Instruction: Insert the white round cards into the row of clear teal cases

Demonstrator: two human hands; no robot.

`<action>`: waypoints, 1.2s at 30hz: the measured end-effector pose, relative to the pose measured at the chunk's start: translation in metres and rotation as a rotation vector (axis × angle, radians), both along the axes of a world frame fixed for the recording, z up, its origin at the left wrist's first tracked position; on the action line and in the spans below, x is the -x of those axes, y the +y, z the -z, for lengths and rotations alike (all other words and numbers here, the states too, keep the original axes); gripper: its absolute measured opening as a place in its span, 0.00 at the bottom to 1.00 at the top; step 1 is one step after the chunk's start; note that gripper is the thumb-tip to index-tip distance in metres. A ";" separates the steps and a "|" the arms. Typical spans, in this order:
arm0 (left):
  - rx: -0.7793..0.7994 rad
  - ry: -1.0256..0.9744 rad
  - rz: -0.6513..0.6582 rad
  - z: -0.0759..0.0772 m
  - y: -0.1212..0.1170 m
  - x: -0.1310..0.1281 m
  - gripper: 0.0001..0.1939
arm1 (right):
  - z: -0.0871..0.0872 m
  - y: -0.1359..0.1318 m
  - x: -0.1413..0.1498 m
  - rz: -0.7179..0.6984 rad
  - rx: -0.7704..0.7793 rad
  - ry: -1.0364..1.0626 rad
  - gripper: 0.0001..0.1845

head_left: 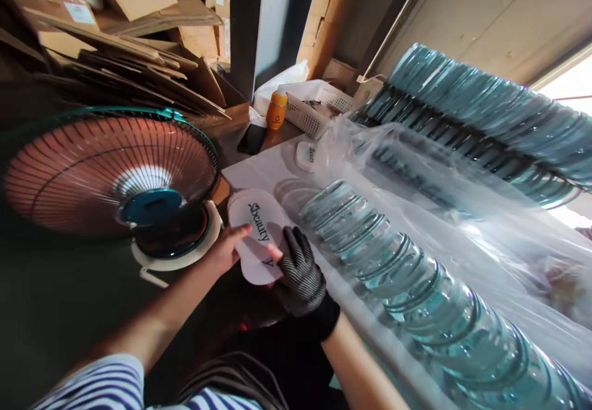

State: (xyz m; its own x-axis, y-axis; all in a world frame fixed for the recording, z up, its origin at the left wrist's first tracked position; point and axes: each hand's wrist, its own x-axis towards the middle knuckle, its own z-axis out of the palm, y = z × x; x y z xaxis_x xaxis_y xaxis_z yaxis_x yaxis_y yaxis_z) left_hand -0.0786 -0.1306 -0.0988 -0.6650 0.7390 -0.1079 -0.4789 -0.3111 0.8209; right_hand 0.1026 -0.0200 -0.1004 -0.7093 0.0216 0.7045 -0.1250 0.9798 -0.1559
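Two or more pale, round-lobed flat pieces [256, 216] printed "beauty" overlap in front of my body; I cannot tell if they are cards or lids. My left hand [227, 246], bare, pinches their left side with the thumb on top. On the right side, my right hand [300, 274] grips them in a grey-and-black glove that leaves the thumb tip bare. The fingers underneath are hidden. Just right of my hands, a long row of nested, clear bluish containers [398, 268] lies on the white-covered table [259, 163]. Another printed piece [305, 155] lies farther back.
A large fan [152, 206] stands close on the left. Behind the table are an orange bottle [276, 111], a dark phone [252, 139] and a white perforated basket [303, 117]. Clear plastic film [416, 169] drapes between container rows [485, 108]. Flattened cardboard [139, 71] is piled at back left.
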 end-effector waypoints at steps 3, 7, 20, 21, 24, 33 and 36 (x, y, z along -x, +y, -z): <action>-0.059 0.069 -0.119 0.009 -0.003 -0.033 0.26 | -0.003 -0.017 -0.021 0.037 0.605 0.122 0.51; -0.123 0.289 -0.027 0.011 0.017 -0.065 0.32 | -0.037 -0.010 -0.035 0.201 0.978 0.207 0.23; -0.095 1.106 0.114 -0.017 0.078 -0.069 0.22 | -0.022 0.032 -0.064 0.481 0.293 0.380 0.24; -0.096 1.156 0.098 -0.015 0.077 -0.075 0.21 | -0.019 0.031 -0.063 0.503 0.292 0.430 0.24; -0.112 1.258 0.051 -0.011 0.077 -0.080 0.18 | -0.017 0.030 -0.066 0.530 0.249 0.395 0.21; -0.069 0.699 0.235 0.007 0.076 -0.087 0.39 | -0.019 0.021 -0.091 0.672 0.286 0.349 0.18; -0.019 0.395 0.429 0.019 0.071 -0.117 0.34 | -0.004 0.022 -0.104 0.725 0.413 0.400 0.21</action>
State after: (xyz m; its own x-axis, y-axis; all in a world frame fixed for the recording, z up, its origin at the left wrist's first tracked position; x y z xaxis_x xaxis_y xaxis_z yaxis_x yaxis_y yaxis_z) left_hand 0.0386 -0.0593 -0.1179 -0.2927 0.9506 0.1030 -0.2238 -0.1729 0.9592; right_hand 0.2071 0.0023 -0.0960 -0.1301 0.6688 0.7320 0.3770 0.7161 -0.5873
